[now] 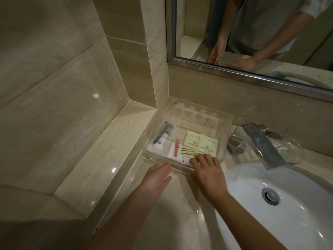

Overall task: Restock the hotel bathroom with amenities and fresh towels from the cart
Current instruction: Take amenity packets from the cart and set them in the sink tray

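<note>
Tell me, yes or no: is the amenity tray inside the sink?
No, the amenity tray rests on the counter in the corner, left of the sink.

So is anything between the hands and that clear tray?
No, nothing visible. Both are at the front rim of the clear amenity tray: the left hand touches it, the right hand curls over it.
</note>
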`<action>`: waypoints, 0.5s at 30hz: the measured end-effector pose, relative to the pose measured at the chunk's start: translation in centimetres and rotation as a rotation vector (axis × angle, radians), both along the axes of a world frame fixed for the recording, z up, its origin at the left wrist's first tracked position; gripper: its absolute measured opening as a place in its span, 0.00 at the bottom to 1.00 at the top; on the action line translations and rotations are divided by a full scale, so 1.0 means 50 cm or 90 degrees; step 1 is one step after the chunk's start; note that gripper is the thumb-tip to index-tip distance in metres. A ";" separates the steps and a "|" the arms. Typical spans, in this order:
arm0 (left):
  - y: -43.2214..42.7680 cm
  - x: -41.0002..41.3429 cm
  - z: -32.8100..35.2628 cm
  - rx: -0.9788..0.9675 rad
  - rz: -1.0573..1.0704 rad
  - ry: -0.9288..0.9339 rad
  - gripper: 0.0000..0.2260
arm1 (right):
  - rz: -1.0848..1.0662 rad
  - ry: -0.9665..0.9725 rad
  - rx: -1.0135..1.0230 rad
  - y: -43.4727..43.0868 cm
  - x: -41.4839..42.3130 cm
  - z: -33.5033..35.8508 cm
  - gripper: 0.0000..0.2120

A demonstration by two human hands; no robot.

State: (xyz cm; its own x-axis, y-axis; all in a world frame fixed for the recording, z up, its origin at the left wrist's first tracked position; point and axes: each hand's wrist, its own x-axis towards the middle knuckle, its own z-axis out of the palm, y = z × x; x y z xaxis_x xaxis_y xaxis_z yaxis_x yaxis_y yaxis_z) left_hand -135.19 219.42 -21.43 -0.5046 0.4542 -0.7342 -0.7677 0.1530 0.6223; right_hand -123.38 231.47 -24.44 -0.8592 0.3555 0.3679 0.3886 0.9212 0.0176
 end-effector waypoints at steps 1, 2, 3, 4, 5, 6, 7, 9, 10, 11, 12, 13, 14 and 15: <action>0.006 -0.005 0.000 0.004 0.003 -0.006 0.24 | -0.018 0.004 -0.006 0.007 -0.004 0.000 0.22; 0.012 -0.012 0.002 0.010 0.006 -0.011 0.25 | -0.037 0.004 -0.013 0.016 -0.009 0.001 0.25; 0.019 -0.017 0.005 0.016 0.008 -0.018 0.24 | -0.056 -0.001 -0.022 0.025 -0.014 0.001 0.28; 0.026 -0.022 0.007 0.022 0.009 -0.025 0.24 | -0.072 -0.010 -0.033 0.034 -0.018 0.001 0.31; 0.033 -0.027 0.009 0.028 0.011 -0.032 0.23 | -0.086 -0.022 -0.044 0.043 -0.023 0.002 0.34; 0.039 -0.032 0.011 0.032 0.010 -0.037 0.23 | -0.099 -0.035 -0.054 0.051 -0.028 0.003 0.35; 0.046 -0.037 0.014 0.036 0.009 -0.043 0.22 | -0.111 -0.049 -0.063 0.059 -0.032 0.006 0.36; 0.059 -0.046 0.019 0.045 0.001 -0.056 0.22 | -0.129 -0.073 -0.078 0.073 -0.040 0.012 0.36; 0.065 -0.052 0.021 0.050 -0.002 -0.062 0.22 | -0.136 -0.082 -0.082 0.079 -0.044 0.015 0.34; 0.070 -0.057 0.023 0.055 -0.005 -0.070 0.22 | -0.144 -0.090 -0.081 0.083 -0.048 0.017 0.33; 0.075 -0.063 0.024 0.059 -0.011 -0.076 0.23 | -0.153 -0.094 -0.075 0.088 -0.053 0.019 0.31; 0.080 -0.068 0.025 0.064 -0.019 -0.081 0.24 | -0.161 -0.098 -0.071 0.092 -0.058 0.020 0.30; 0.084 -0.073 0.026 0.067 -0.027 -0.084 0.24 | -0.168 -0.101 -0.070 0.095 -0.062 0.022 0.29; 0.089 -0.077 0.026 0.070 -0.035 -0.085 0.24 | -0.172 -0.105 -0.073 0.099 -0.066 0.024 0.29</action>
State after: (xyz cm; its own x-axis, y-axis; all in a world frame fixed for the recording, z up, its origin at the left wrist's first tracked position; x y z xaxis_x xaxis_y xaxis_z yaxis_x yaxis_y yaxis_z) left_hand -139.01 223.86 -20.14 -0.3774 0.5594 -0.7379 -0.8373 0.1342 0.5300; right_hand -126.68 236.40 -23.26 -0.7726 0.6100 0.1760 0.6201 0.7845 0.0027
